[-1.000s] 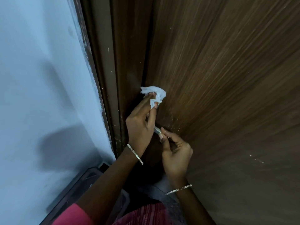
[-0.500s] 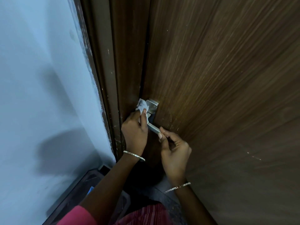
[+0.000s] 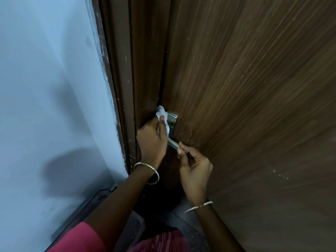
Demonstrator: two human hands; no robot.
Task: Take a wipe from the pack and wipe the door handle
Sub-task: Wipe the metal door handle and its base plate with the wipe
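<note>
**Door handle**: brushed metal, a square plate with a straight lever slanting down and right. It is mounted on a brown wood-grain door, close to the door's left edge.

**Wipe**: white and crumpled, pressed on the handle's plate at its upper left.

**Left hand**: fingers curled round the wipe, covering the lever's root.

**Right hand**: thumb and forefinger pinch the lever's free end.

**Door frame**: dark and scuffed, just left of the handle, with a pale wall beyond.

**Room to move:** bare door face lies right of and above the handle.

**Dark object**: below and left of the handle, possibly a tray; indistinct.
</note>
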